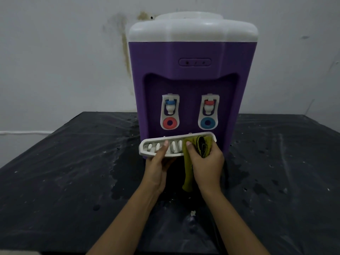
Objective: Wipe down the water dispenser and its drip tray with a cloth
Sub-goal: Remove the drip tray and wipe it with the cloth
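A purple water dispenser (191, 74) with a white top stands at the back of the table; two white taps sit in its recess. In front of its base, the white slotted drip tray (152, 146) is lifted off and tilted. My left hand (159, 162) grips the tray's front edge, thumb on the grille. My right hand (206, 162) holds a bunched yellow-green cloth (200, 144) with dark stripes and presses it onto the tray's right half. A tail of the cloth hangs down between my hands.
The black table (73, 172) is streaked, with wet patches and white specks around the dispenser. A small pale scrap (193, 212) lies near the front. A stained grey wall (64, 52) rises behind the table.
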